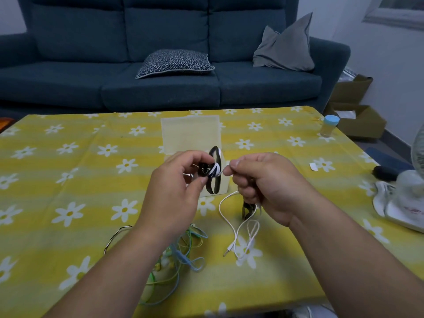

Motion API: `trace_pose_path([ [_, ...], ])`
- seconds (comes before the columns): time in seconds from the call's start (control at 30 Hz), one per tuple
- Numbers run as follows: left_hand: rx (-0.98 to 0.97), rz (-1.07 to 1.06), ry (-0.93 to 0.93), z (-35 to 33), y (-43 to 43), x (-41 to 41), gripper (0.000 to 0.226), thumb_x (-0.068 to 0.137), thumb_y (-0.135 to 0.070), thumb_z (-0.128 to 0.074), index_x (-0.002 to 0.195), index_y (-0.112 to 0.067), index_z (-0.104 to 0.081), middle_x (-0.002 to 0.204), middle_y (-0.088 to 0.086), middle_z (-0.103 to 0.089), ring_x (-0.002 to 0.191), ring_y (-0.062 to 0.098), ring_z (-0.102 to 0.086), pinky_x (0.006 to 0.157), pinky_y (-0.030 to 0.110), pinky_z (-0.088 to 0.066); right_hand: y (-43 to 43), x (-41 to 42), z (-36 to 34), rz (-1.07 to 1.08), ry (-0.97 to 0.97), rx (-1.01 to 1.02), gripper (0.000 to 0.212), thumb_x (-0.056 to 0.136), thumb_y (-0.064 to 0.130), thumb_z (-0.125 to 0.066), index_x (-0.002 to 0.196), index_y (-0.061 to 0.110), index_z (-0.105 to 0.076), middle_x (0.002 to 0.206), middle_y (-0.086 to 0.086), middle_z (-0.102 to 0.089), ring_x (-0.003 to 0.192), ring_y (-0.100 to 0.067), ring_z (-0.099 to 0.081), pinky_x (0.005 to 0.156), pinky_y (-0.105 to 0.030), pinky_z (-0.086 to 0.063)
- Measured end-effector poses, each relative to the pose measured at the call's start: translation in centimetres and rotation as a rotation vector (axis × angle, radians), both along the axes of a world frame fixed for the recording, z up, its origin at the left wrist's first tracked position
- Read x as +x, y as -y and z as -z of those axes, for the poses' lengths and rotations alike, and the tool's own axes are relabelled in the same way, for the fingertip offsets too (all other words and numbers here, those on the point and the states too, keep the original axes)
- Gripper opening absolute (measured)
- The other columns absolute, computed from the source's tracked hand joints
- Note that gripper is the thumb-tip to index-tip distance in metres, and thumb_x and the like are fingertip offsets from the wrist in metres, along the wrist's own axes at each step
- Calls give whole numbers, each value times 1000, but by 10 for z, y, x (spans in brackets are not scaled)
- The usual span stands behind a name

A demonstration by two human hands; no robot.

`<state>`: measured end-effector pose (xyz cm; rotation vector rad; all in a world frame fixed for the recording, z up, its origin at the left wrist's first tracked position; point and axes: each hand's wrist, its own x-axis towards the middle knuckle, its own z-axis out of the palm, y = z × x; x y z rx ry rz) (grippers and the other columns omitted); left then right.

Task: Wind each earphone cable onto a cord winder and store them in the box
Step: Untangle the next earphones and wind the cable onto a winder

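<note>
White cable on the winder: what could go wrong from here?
1. The white cable hangs in loose loops below the right hand; they might knot or snag during winding.
2. Its plug lies near the green and blue cable tangle and could drag into it.
3. The left hand holds the black winder by fingertips; turns may slip off.

A home living room: a blue sofa (160, 31) with cushions (175, 63) beyond the gripped cord winder (213, 185), daisy-print tablecloth (68, 180) beneath it.
</note>
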<state>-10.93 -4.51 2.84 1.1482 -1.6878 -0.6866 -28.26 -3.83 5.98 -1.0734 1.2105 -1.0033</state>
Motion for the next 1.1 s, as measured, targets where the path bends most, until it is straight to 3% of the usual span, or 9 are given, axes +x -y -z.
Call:
trace_pose_path([
  [0.23, 95, 125, 49, -4, -3, 0, 41, 84, 9, -65, 97, -30, -69, 90, -16, -69, 82, 9, -64, 71, 23, -53, 1, -6, 1, 49, -323, -203, 22, 90, 16, -67, 70, 8, -68, 48, 0, -46, 45, -17, -36, 48, -27, -29],
  [0.4, 246, 286, -102, -8, -7, -2, 41, 84, 16, -61, 96, -22, -70, 83, -4, -70, 69, 11, -60, 64, 20, -50, 4, -16, -2, 111, -418, -325, 19, 81, 20, -80, 74, 6, -69, 44, 11, -41, 41, -5, -33, 44, -19, -29],
  [0.53, 289, 337, -231, -10, -7, -1, 39, 82, 21, -59, 98, -13, -70, 80, -3, -67, 67, 16, -58, 64, 24, -50, 3, -16, -4, 115, -388, -346, 18, 80, 21, -80, 72, 8, -69, 46, 9, -43, 43, -6, -34, 44, -17, -30],
  [0.73, 321, 388, -258, -14, -9, -1, 36, 83, 22, -58, 98, -9, -69, 81, -3, -69, 69, 18, -58, 66, 26, -52, 4, -17, -4, 100, -345, -350, 18, 80, 15, -80, 78, 1, -69, 43, 16, -45, 41, 0, -39, 44, -11, -31],
  [0.83, 351, 417, -275, -15, -10, -1, 36, 83, 22, -58, 97, -9, -69, 79, -1, -68, 68, 17, -57, 63, 22, -50, 4, -17, -5, 70, -267, -282, 16, 81, 13, -78, 76, 3, -67, 47, 11, -46, 43, -4, -37, 45, -15, -30],
  [0.93, 376, 446, -292, -15, -11, 1, 37, 83, 21, -59, 96, -11, -70, 80, 9, -66, 70, 19, -57, 63, 22, -50, 6, -18, -3, 32, -164, -162, 14, 80, 13, -77, 75, 6, -66, 56, -3, -44, 49, -13, -35, 49, -26, -28],
  [1.03, 393, 489, -274, -17, -11, 3, 33, 78, 8, -66, 92, -20, -74, 85, 31, -58, 70, 22, -56, 64, 24, -50, 7, -20, -3, -6, -105, -89, 17, 73, 17, -78, 72, 9, -63, 57, -1, -47, 48, -11, -35, 49, -25, -28],
  [1.1, 415, 512, -269, -18, -11, 4, 30, 74, 0, -66, 92, -22, -74, 88, 33, -59, 71, 23, -57, 65, 25, -50, 7, -20, -4, -44, -56, -36, 21, 67, 21, -77, 70, 11, -59, 55, 2, -49, 46, -10, -35, 46, -22, -27],
])
